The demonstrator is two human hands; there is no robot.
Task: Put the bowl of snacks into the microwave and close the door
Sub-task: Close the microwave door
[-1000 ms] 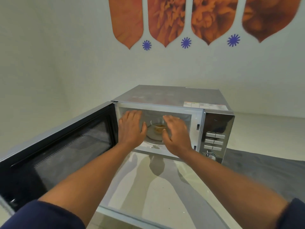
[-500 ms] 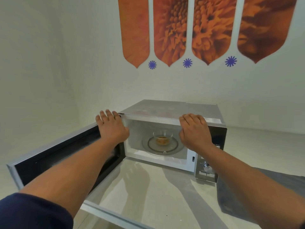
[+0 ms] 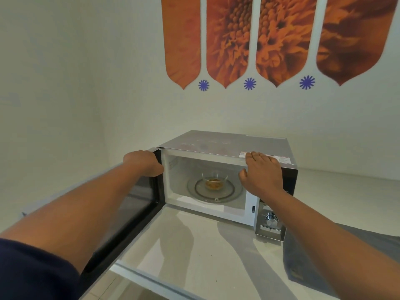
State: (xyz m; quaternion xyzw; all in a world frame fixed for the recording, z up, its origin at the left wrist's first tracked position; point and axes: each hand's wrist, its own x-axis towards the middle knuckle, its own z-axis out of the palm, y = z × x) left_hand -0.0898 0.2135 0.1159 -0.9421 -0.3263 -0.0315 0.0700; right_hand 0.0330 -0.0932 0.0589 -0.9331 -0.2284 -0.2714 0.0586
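A clear glass bowl of orange-brown snacks [image 3: 214,180] sits on the glass turntable [image 3: 229,194] inside the silver microwave [image 3: 225,142]. The black-framed door [image 3: 138,204] stands swung wide to the left. My left hand [image 3: 144,162] curls over the door's top edge close to the hinge. My right hand [image 3: 263,173] lies flat, fingers together, on the front top right corner of the microwave, over the control panel [image 3: 270,219]. Neither hand touches the bowl.
The microwave stands on a pale countertop [image 3: 194,252] in a corner of white walls. A grey cloth [image 3: 337,250] lies on the counter to the right of the panel. Orange flower decals [image 3: 270,40] hang on the wall above.
Both hands drew out of the cavity, leaving the bowl on the turntable. The left went to the door's top edge, the right to the microwave's top right corner. My view rose and pulled back.
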